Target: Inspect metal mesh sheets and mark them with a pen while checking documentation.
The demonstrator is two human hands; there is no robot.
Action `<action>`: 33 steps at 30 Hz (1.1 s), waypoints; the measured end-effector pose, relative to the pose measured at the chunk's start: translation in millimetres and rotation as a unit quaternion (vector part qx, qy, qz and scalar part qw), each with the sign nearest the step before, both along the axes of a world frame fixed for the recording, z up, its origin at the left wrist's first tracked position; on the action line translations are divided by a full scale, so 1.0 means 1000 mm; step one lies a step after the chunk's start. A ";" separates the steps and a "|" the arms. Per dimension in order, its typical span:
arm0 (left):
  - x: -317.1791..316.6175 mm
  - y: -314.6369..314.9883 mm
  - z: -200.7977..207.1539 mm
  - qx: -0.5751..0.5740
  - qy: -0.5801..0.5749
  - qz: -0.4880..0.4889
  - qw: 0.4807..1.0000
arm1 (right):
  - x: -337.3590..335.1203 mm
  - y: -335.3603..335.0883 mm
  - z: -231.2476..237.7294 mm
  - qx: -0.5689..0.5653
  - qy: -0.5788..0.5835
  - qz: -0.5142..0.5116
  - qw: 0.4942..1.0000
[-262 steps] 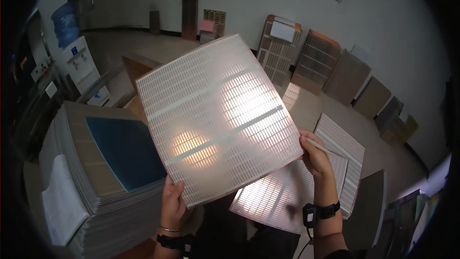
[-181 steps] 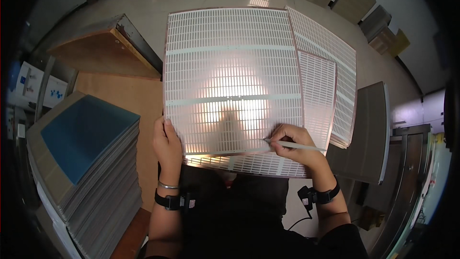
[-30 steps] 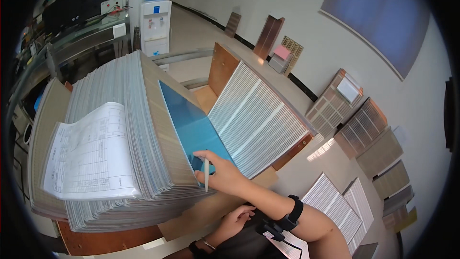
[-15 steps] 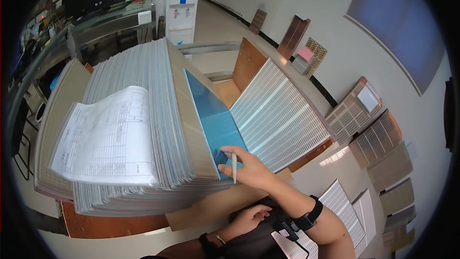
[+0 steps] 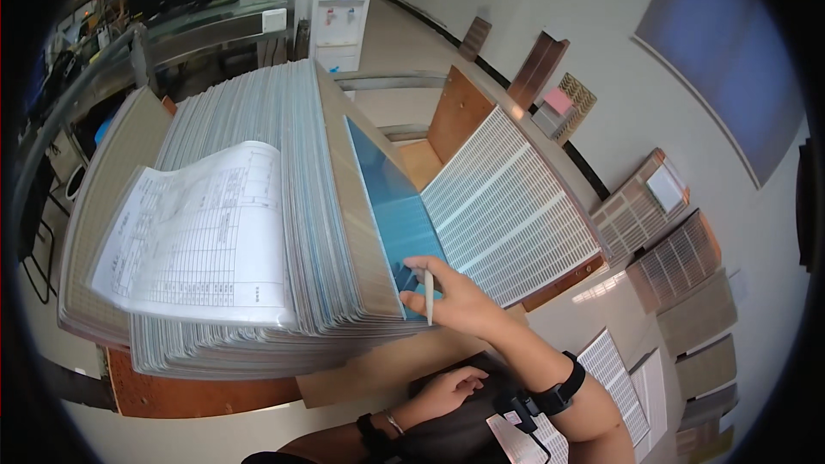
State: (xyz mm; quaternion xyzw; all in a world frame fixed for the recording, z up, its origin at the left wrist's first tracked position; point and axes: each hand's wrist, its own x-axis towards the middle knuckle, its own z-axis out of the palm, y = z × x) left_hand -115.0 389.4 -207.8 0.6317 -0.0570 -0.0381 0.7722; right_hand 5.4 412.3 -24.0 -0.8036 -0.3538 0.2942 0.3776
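Note:
My right hand (image 5: 455, 296) is at the near end of a glossy blue sheet (image 5: 391, 198), which lies against the tan face of a thick stack of thin panels (image 5: 232, 112). Its fingers are bent around a slim, pale stick (image 5: 429, 296), held roughly upright; the exact kind of tool cannot be made out. The thumb and index fingertips are close to the blue surface, and the lower fingers are hidden. Lower down, my left hand (image 5: 447, 393) rests near my lap, loosely curled, with nothing visible in it.
A printed form in a clear sleeve (image 5: 202, 236) lies on the stack. To its right leans a white slotted panel (image 5: 511, 210) by a wooden board (image 5: 460, 116). Sample panels (image 5: 679, 262) line the wall. A water dispenser (image 5: 339, 26) stands at the back.
The whole view has shifted slightly, so the stack and blue sheet sit a little further right. My right hand keeps its grip on the stick; my left hand has barely moved.

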 end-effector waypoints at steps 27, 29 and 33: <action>-0.009 0.013 -0.001 0.005 0.037 -0.028 0.999 | 0.095 -0.046 0.056 -0.107 -0.404 -0.177 0.891; -0.008 0.015 -0.003 0.007 0.033 -0.028 0.999 | 0.101 -0.066 0.057 -0.086 -0.407 -0.181 0.891; -0.006 0.026 -0.006 -0.055 0.071 0.006 0.996 | 0.106 -0.143 0.070 0.002 -0.484 -0.170 0.858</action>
